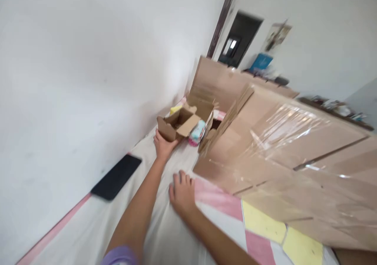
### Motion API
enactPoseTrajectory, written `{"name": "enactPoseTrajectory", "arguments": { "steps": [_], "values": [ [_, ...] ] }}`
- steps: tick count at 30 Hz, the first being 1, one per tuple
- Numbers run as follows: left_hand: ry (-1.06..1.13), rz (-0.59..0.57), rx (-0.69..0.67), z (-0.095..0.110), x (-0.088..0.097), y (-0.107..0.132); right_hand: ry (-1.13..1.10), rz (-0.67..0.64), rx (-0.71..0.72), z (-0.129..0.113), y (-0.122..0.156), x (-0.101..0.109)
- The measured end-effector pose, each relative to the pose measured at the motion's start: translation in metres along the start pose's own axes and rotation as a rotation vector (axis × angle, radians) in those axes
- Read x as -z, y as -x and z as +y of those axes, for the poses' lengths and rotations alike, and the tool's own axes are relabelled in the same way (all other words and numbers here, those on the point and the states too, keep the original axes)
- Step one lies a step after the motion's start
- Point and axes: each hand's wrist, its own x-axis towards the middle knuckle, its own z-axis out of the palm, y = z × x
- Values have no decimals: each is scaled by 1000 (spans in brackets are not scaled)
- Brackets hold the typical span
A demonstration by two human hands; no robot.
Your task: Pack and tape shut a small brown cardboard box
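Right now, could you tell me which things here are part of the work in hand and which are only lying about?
In hand:
- small open cardboard box, gripped by the left hand
- right hand, flat on the sheet

Lying about:
- black phone by the wall
- large taped cardboard boxes
- pastel packet

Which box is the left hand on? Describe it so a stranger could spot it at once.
Start at the white wall and follow the cloth along it to the far end. There the left hand touches a small open box, flaps spread. Unlike the big taped cartons beside it, it is small and untaped.
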Motion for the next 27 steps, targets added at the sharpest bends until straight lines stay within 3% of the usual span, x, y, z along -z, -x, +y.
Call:
{"name": "enactPoseTrajectory", "arguments": {
  "steps": [2, 4, 7, 10, 13, 15, 21, 24, 27],
  "values": [
    [-66, 134, -2, 0, 26, 29, 1, -3, 16, -1, -1, 0],
    [-122, 183, -4, 3, 43, 48, -43, 18, 27, 0, -9, -1],
    [-151, 159, 17, 4, 49, 53, -191, 140, -81, 3, -46, 7],
    [-159, 135, 33, 2, 45, 45, -188, 266, -292, 6, -107, 34],
    [-176, 157, 31, 0, 43, 40, 16, 163, -472, 11, -161, 57],
    [-196, 159, 6, 1, 43, 41, 71, 107, -524, 16, -182, 62],
    [-215, 151, -20, 3, 47, 44, 173, -16, -535, 20, -205, 64],
    [-231, 159, -43, 1, 45, 44, 204, -129, -527, 23, -216, 79],
    [-260, 173, -54, 0, 43, 44, 211, -143, -398, 24, -220, 99]
  ]
}}
